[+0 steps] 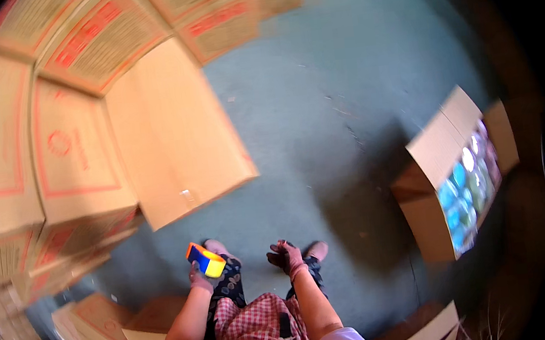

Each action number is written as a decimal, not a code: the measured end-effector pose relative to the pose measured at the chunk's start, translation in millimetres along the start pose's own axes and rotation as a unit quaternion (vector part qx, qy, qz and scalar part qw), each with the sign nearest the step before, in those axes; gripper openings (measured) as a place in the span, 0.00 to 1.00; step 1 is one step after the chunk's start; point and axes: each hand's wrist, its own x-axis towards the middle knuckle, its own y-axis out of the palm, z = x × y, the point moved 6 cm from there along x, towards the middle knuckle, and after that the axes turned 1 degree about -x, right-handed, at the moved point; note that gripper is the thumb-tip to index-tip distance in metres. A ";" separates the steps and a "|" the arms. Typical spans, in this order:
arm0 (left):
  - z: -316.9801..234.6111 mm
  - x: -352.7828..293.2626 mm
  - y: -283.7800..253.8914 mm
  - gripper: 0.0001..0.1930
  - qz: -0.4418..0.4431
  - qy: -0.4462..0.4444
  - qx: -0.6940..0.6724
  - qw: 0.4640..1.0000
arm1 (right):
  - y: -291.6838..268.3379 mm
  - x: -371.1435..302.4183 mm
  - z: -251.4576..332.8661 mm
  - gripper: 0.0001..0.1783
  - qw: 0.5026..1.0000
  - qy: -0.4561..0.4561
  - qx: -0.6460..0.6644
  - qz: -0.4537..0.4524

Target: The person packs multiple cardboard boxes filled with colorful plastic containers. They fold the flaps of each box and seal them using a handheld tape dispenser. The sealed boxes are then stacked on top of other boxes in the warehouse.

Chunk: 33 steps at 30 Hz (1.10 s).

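My left hand, in a glove, is closed around a tape dispenser coloured yellow, blue and orange, held in front of my left leg. To its right, my gloved right hand hangs over the floor near my right shoe. Its fingers look loosely bent and apart, with nothing plain to see in them, though motion softens the picture. Ahead of the left hand lies a closed cardboard carton with a plain top and a small pale mark near its close edge.
Stacked cartons with red print line the left and far left. At the right, an open carton holds several wrapped blue, green and pink items. More cartons stand at the lower left. An open flap rises at the lower right.
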 end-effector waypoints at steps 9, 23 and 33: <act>96.4 -110.7 143.3 0.34 -0.017 -0.029 0.241 0.970 | -173.9 -176.8 133.7 0.09 0.971 -0.104 0.064 -0.205; 170.8 -70.9 287.4 0.30 -0.014 -0.008 0.314 0.949 | -287.2 -286.5 349.4 0.16 0.915 -0.153 0.048 -0.369; 273.5 -22.1 409.5 0.21 -0.191 0.049 0.398 0.896 | -525.8 -299.4 498.4 0.23 0.818 -0.200 -0.003 -0.539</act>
